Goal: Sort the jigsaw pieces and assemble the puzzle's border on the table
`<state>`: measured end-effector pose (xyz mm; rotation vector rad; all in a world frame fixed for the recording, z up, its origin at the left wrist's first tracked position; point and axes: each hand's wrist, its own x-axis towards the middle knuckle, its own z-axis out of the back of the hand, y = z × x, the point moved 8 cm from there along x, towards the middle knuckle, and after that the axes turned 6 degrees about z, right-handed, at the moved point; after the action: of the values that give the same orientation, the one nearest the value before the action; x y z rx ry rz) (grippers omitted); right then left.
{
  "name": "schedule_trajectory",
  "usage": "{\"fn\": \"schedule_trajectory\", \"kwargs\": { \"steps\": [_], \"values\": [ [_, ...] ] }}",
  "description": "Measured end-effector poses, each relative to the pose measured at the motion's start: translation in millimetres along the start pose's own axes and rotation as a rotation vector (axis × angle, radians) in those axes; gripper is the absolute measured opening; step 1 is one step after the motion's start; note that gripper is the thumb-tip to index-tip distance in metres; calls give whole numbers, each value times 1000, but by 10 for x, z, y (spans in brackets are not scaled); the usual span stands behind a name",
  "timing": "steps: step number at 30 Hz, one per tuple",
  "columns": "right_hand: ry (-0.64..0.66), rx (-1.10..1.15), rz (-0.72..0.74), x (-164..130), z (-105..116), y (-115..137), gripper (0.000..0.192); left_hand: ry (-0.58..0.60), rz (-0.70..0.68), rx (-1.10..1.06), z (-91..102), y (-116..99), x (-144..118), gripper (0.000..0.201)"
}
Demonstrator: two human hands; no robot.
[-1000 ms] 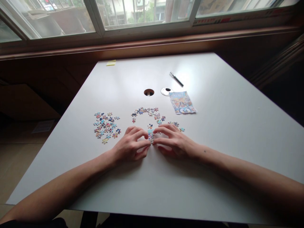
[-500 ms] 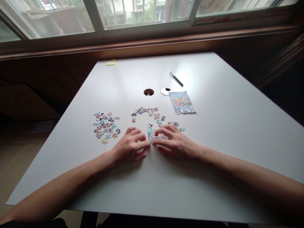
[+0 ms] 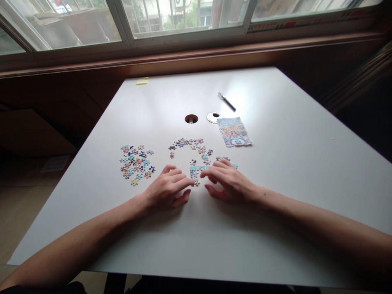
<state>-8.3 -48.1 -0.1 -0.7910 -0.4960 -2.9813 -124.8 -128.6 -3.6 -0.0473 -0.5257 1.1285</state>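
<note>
Two hands flank one joined puzzle strip (image 3: pixel 198 169) on the bench (image 3: pixel 275 183).
Strip's long axis runs left-right; the right hand (image 3: pixel 228 183) covers its right end, fingers loosely spread on it, nothing pinched. Left hand (image 3: pixel 167 188) just left of the strip, fingertips touching its near corner, slightly nearer. Loose pieces (image 3: pixel 136 161) farther left, reference picture (image 3: pixel 234 131) beyond; open bench nearside.

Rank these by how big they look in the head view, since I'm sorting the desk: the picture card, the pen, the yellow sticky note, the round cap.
1. picture card
2. pen
3. round cap and yellow sticky note: they look alike, and the note lies farther away, so no ranking.
</note>
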Motion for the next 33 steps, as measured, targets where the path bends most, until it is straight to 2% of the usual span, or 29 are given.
{"fn": "schedule_trajectory", "kwargs": {
  "steps": [2, 6, 9, 14, 19, 27, 33],
  "values": [
    [-128, 47, -205, -20, 165, -220, 10, -21, 51, -42, 23, 50, 0, 8],
    [-151, 95, -540, -130, 391, -713, 11, -2, 140, -142, 46, 138, -5, 12],
    [-188, 88, -623, -226, 536, -1008, 12, 60, 149, -220, 45, 142, -2, 15],
    [-442, 298, -750, -475, 583, -1357, 11, 127, 103, -253, 36, 107, 7, 17],
    [-562, 425, -765, -552, 552, -1423, 11, 182, 85, -244, -27, 129, -31, 15],
    [-583, 523, -765, -539, 515, -1440, 14, 216, 55, -191, -47, 117, -31, 13],
    [-574, 527, -767, -528, 508, -1436, 14, 222, 73, -255, -48, 125, -29, 10]
  ]
}}
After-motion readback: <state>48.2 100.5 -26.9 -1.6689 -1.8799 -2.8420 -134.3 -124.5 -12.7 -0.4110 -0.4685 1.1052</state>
